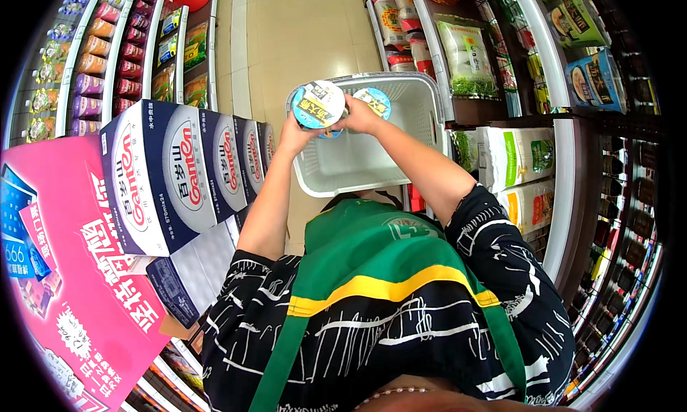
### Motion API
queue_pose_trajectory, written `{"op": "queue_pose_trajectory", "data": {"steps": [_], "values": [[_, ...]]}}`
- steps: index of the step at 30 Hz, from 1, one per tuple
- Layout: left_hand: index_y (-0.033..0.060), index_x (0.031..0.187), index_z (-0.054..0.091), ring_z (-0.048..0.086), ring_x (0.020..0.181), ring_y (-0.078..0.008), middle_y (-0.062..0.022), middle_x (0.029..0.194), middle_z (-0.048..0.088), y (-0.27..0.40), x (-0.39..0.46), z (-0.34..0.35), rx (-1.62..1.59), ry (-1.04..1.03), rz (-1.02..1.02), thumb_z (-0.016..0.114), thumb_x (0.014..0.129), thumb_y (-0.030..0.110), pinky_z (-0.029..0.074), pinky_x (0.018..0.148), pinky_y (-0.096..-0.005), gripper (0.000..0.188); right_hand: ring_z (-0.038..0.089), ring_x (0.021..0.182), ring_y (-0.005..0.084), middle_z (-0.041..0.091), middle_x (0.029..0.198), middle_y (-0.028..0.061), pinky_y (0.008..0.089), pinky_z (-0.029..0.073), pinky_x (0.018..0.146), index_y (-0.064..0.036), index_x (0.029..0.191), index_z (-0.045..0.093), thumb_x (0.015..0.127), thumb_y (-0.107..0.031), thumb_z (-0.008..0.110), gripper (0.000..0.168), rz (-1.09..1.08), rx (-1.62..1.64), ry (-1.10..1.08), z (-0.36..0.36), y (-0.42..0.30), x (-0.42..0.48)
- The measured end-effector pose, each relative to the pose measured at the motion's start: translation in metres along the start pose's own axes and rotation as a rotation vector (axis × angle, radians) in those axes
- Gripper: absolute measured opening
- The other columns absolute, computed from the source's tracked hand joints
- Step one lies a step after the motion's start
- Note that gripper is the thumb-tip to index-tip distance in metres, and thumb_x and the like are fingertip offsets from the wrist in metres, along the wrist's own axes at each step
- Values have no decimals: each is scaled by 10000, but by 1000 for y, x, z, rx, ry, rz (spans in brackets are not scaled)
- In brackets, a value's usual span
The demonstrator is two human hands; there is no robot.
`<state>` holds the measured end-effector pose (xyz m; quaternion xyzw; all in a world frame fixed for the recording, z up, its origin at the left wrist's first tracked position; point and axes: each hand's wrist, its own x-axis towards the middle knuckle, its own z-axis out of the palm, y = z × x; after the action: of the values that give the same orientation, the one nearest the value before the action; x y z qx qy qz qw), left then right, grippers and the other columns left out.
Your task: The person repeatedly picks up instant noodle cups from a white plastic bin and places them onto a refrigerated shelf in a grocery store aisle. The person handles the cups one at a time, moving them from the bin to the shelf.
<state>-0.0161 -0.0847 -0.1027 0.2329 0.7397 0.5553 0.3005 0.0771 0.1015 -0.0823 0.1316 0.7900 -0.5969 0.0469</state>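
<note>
My left hand [298, 133] and my right hand [360, 115] hold an instant-noodle cup [319, 104] between them, its round blue and white lid facing up. The cup is above the left far part of a grey plastic shopping basket [365, 171] with perforated walls. Inside the basket, just beyond my right hand, stands another blue-lidded cup [377, 99]. Part of a further blue cup [331, 135] shows beneath the held one; the rest is hidden by it and my hands.
Stacked Ganten water cartons [182, 170] and a pink printed board [64, 240] stand at left. Shelves of packaged drinks [96, 52] line the far left. At right, shelves carry bagged dry goods [467, 57] and noodle packs [523, 154]. A tiled aisle floor [298, 31] runs ahead.
</note>
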Motion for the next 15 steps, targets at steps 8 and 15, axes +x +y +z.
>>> {"op": "queue_pose_trajectory", "data": {"steps": [8,15], "values": [[3,1187,470,561,999,-170,-81,1104,572,75,-17,-8,-346,-185,-97,737,751,113,445,878,-309,522,499,1147,241,517,1203,143,365,433,949,36,1237,413,675,-161,801,710,-3,398,80,-28,-52,-47],[-8,1211,454,562,988,-161,-92,1110,576,149,-17,24,-414,-373,32,763,745,216,447,857,-294,602,480,1143,210,485,1249,117,351,399,975,6,1277,396,731,-74,740,651,-66,609,293,-59,-87,-124]]}}
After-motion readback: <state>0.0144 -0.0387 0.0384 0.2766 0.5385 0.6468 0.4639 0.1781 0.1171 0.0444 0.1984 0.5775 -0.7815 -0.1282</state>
